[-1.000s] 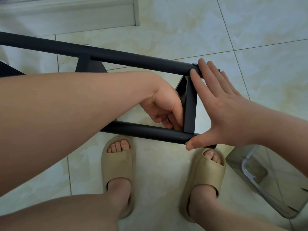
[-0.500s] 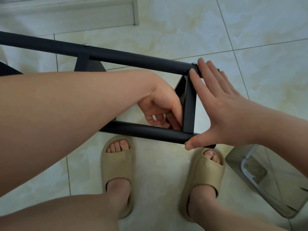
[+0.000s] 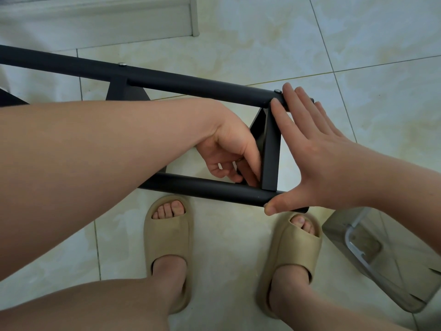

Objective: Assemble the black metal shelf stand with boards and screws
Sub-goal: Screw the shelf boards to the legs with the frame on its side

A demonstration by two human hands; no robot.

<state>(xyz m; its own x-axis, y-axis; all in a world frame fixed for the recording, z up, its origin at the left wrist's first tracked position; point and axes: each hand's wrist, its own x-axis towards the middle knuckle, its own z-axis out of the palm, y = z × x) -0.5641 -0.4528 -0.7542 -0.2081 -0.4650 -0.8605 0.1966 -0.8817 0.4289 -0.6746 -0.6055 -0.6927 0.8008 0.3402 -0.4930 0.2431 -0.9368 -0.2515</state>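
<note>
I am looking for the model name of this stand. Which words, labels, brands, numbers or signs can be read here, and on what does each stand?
None: no text can be read. The black metal frame is plain, the beige slippers show no mark, and the clear plastic item at the right shows no print.

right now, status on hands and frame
Right hand open, spanning both tubes of frame. Left hand fingers curled at crossbar joint, grip hidden. Slippers by lower tube.

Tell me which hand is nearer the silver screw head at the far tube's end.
Right. The right hand has fingertips beside the screw head; the left hand is lower, by the near end of the crossbar.
</note>
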